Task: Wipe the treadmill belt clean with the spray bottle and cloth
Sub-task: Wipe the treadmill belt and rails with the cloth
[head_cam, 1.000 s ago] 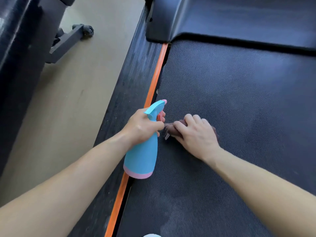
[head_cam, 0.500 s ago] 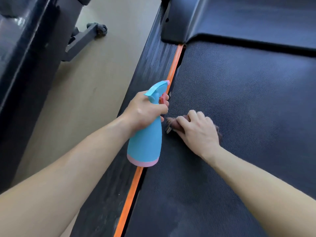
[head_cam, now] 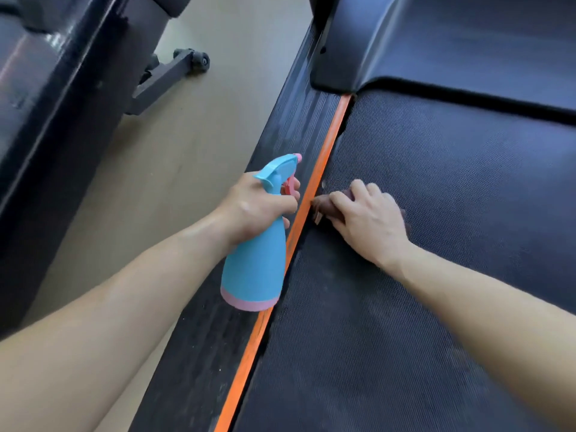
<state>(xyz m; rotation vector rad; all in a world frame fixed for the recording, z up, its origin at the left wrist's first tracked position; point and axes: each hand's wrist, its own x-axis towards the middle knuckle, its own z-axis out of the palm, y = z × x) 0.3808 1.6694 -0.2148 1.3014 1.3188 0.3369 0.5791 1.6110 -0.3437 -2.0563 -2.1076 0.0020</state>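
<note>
Since half a second before, the right hand point(head_cam: 371, 219) had slid the cloth point(head_cam: 324, 204) leftward across the belt point(head_cam: 452, 213), so that its edge reached the orange stripe point(head_cam: 330, 141); the bottle point(head_cam: 255, 269) had stayed raised beside it. The right hand lay palm down, fingers bent over the cloth and pressing it to the belt. The left hand point(head_cam: 258, 207) kept its grip closed round the bottle's neck, a finger at the pink trigger, with the bottle tilted above the stripe and side rail point(head_cam: 293, 120).

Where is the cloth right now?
Head view, centre: the crumpled brown cloth lies under the right hand at the black textured belt's left edge, beside the orange strip.
</note>
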